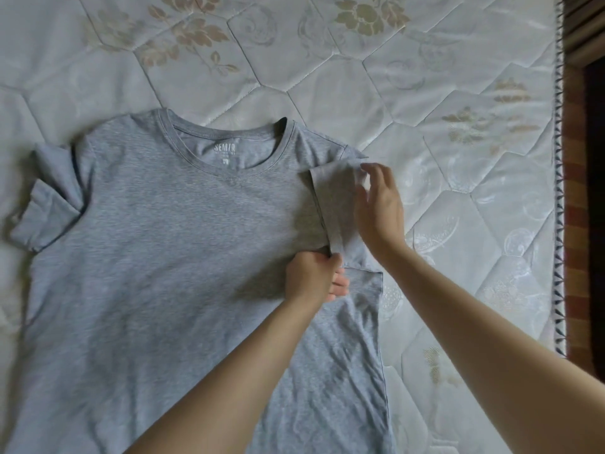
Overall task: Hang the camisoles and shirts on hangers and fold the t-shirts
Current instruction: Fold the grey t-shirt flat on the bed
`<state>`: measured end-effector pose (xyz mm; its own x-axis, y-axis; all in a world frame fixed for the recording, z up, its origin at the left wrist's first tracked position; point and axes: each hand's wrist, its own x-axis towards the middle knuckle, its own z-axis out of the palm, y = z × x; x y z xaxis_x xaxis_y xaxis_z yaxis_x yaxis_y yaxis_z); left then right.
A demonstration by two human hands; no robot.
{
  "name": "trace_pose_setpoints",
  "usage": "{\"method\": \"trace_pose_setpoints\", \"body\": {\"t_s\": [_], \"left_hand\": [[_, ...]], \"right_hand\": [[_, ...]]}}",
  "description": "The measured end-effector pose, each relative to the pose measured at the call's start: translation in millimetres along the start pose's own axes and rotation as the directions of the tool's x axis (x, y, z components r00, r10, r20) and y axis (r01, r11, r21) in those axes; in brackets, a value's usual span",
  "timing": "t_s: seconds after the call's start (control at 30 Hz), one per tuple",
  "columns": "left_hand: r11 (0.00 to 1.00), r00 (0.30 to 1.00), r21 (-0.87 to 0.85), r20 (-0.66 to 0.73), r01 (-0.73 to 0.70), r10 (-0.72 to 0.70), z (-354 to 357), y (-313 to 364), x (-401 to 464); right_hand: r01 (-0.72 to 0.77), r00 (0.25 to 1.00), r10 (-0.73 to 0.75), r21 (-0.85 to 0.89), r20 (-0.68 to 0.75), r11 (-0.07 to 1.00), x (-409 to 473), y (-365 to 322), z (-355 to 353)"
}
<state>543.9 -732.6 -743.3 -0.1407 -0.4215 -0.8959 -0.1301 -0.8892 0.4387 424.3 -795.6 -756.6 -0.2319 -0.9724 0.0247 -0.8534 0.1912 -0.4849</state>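
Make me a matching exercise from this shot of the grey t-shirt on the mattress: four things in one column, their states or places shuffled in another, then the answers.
Things:
1. Right sleeve
2. Left sleeve
3. Left hand
4. Right hand

States:
A. Spread out to the side, rumpled
B. Fingers relaxed, at the folded sleeve's outer edge
C. Folded inward over the t-shirt body
D. Pinching the fabric at the sleeve's lower end

Pairs: 1-C, 2-A, 3-D, 4-B. The shirt lies on a quilted mattress.
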Motion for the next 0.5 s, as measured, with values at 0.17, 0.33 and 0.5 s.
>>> {"method": "trace_pose_setpoints", "body": {"t_s": [0.17,0.33,0.5], "left_hand": [[0.998,0.998,0.003,-0.018,-0.058,0.058,-5,-4,-4],[0.99,0.989,0.012,-0.045,-0.138,0.138,-4,-7,-5],[0.858,0.892,0.431,-0.216,-0.277,0.397,-3,-10,-1]], "right_hand": [[-0.076,0.997,0.077,0.1,-0.009,0.992,-13,7,4],[-0.193,0.971,0.179,0.074,0.159,0.978,42,15,-6],[-0.154,0.977,0.164,-0.079,0.14,0.985,66,19,-2]]}}
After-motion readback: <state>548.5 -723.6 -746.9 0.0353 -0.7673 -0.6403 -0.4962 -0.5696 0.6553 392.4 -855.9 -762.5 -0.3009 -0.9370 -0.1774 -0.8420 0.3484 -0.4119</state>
